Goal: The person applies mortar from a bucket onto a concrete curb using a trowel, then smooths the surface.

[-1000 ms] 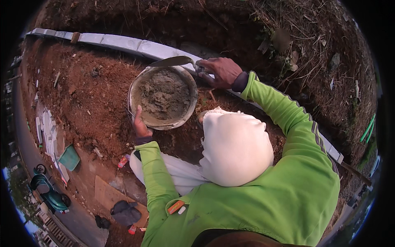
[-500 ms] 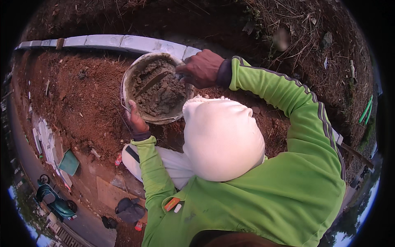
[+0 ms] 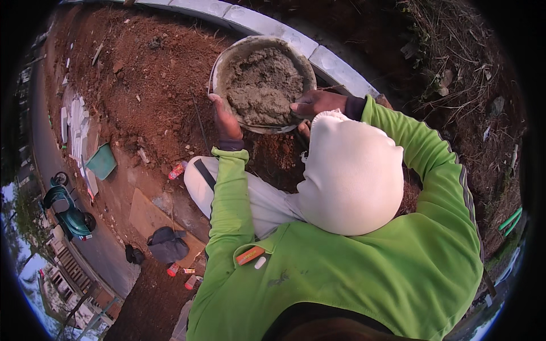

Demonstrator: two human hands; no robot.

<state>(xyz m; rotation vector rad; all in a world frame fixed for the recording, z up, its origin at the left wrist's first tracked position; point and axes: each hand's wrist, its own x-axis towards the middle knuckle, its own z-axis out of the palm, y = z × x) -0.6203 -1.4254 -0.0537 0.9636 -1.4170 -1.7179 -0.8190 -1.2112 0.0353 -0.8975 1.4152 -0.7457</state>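
Note:
A round bucket (image 3: 219, 62) of wet grey-brown mortar (image 3: 264, 85) sits tilted in front of my knees, its surface heaped and rough. My left hand (image 3: 227, 120) holds the bucket's near left side, thumb up by the rim and the other fingers mostly hidden. On the near right rim, my right hand (image 3: 319, 105) is closed, with the thumb over the edge and fingers below outside. No trowel shows in the mortar or in either hand; the bucket and my raised knee (image 3: 352, 176) hide part of the right fingers.
Behind the bucket curves a row of pale concrete kerb blocks (image 3: 256, 20). Loose red soil (image 3: 153, 85) spreads to the left. Farther left are a green tub (image 3: 101, 161), white strips (image 3: 77, 131) and a parked scooter (image 3: 67, 210). A dark bag (image 3: 168, 244) lies near a board (image 3: 145, 213).
The view has shifted, and the bucket appears farther right and higher. My right hand has gone from a trowel over the mortar to the near right rim. The trowel is out of sight.

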